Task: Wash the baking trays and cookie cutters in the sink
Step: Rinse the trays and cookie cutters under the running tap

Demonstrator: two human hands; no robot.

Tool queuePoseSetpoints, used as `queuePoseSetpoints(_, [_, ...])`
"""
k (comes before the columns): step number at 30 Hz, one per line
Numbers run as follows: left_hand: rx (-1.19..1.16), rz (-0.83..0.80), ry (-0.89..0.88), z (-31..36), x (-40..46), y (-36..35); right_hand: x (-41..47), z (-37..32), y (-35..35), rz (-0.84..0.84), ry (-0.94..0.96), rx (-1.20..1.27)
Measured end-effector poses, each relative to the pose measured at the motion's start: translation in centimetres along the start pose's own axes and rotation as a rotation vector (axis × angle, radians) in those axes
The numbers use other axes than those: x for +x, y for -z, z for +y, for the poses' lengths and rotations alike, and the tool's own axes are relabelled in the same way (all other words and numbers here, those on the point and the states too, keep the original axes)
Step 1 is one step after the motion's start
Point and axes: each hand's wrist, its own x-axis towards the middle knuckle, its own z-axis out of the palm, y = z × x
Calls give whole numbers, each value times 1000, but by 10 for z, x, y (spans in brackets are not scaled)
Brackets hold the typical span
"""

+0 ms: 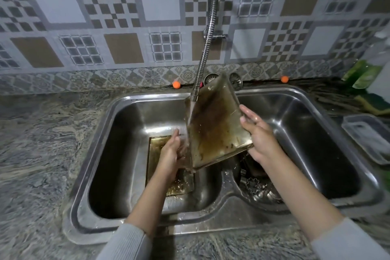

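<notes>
Granite counter surrounds the stainless double-basin sink [316, 99]. Right hand [258, 135] grips the stained rectangular metal baking tray [215, 124], tilted under the flexible steel faucet [205, 48] so water drains off. Left hand [171, 152], fingers extended, steadies its lower edge.

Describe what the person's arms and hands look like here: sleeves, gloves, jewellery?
Both arms wear light grey ribbed knit sleeves, pushed up so the forearms are bare. The left hand and right hand are bare and wet: no gloves, and no rings, watch or bracelet visible.
</notes>
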Motion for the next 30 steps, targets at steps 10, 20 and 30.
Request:
queuePoseSetpoints(10, [720,288,242,-65,28,86,4,-16,29,164,251,-799])
queuePoseSetpoints(20, [932,294,504,-116,54,127,45,105,87,-13,-76,-1441])
queuePoseSetpoints(30, [975,372,490,-106,52,112,55,132,102,-71,-223,-1412])
